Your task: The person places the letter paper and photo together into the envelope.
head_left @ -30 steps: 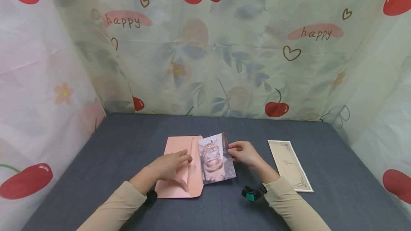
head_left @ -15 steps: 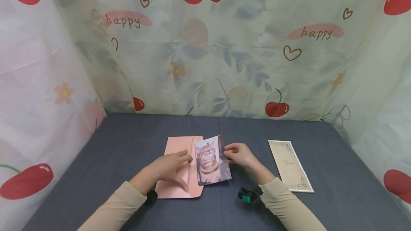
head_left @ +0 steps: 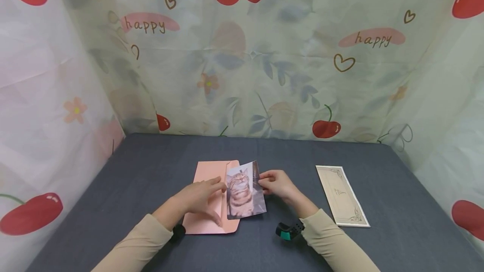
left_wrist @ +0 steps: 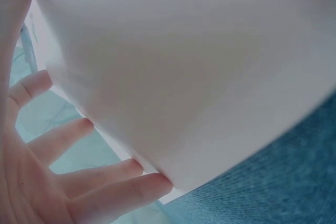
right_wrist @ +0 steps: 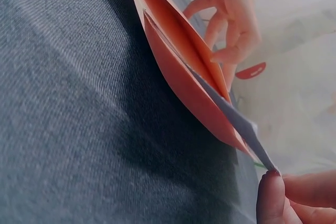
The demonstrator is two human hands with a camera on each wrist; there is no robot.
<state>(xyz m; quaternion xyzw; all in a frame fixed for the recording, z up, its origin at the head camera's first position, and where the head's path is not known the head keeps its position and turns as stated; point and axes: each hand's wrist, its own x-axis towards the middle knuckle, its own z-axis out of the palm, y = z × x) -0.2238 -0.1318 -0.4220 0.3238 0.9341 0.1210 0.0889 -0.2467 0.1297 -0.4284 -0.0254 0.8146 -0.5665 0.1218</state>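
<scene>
Clearly, the trouble spot is the mouth of the pink envelope (head_left: 211, 170), which lies on the dark tabletop (head_left: 295, 154) with its flap (head_left: 231, 226) towards the right. The cat card (head_left: 241, 192) sits right at that mouth: from the right wrist, its leading edge appears to run in between the two pink sides, while most of its picture shows outside in the head view. The right grip (head_left: 277, 183) is drawn into a pinch, thumb and fingers meeting on the card's right edge. The left grip (head_left: 200, 196) is spread wide, thumb and fingertips touching the envelope at well-separated spots, and the mouth gapes beside them.

From here a corner seems the likeliest culprit. The card is tilted a little against the envelope, so a left corner could catch on the rim, and pushing on would then crease the paper or buckle the card. Held at one edge only, it could also bow or swivel (thin print stock seldom forgives a hard shove). Should the left grip slacken, the gap might sag onto the card, or the whole envelope might slide leftward under the push. The cream slip (head_left: 342, 196), well apart from the envelope, looks safe unless the right sleeve (head_left: 336, 242) brushes it.
</scene>
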